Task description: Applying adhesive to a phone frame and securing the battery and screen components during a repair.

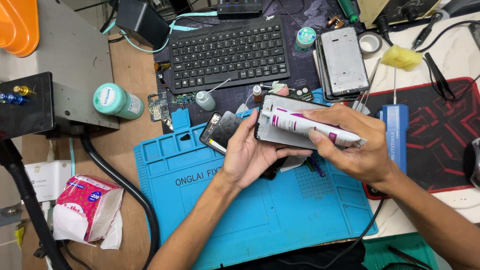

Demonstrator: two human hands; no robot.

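Blue repair mat (260,215) lies nearest, under both forearms. Left hand (250,152) clamped on phone frame (280,127), held above the mat. Right hand (357,145) closed round white-and-purple tube (305,126) (contents not visible), nozzle on the frame's left edge. Teal jar (117,101), capped, well left. Tissue pack (85,210) torn open, tissues showing.

1. We saw a soft white and purple tube (310,127), glossy plastic, creased at its crimped end.
2. The phone frame (280,125) looked pale and matt inside a dark rim.
3. The blue mat (260,210) looked rubbery and matt, moulded with trays.
4. The keyboard (227,52) was matt black plastic.
5. The tissue pack (82,200) was shiny pink film over soft white paper.
6. The bench (127,150) showed bare, dull wood.
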